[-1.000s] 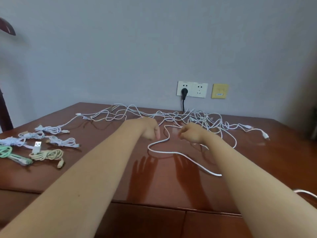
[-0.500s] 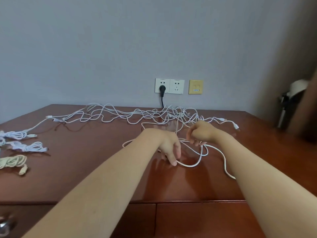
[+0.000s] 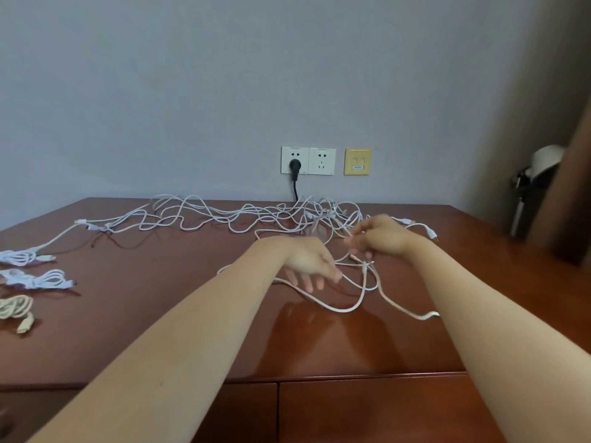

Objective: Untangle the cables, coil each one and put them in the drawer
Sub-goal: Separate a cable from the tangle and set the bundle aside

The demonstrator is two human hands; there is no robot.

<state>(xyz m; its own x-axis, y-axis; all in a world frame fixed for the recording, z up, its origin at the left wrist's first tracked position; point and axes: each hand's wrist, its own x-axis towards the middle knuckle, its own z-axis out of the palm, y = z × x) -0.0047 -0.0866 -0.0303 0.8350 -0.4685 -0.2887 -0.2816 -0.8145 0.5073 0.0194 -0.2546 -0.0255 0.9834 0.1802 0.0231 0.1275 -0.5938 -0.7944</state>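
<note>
1. Both hands have risen slightly since the earlier frame, and the cable (image 3: 345, 310) loop under them hangs longer over the counter (image 3: 160, 314).
2. At frame centre, the left hand (image 3: 307, 260) pinches a strand between thumb and fingers.
3. Just to its right, the right hand (image 3: 382, 235) has its fingers curled round strands.
4. Behind them sprawls the tangle (image 3: 224, 215).
5. At far left lie coiled cables (image 3: 35, 279).
</note>
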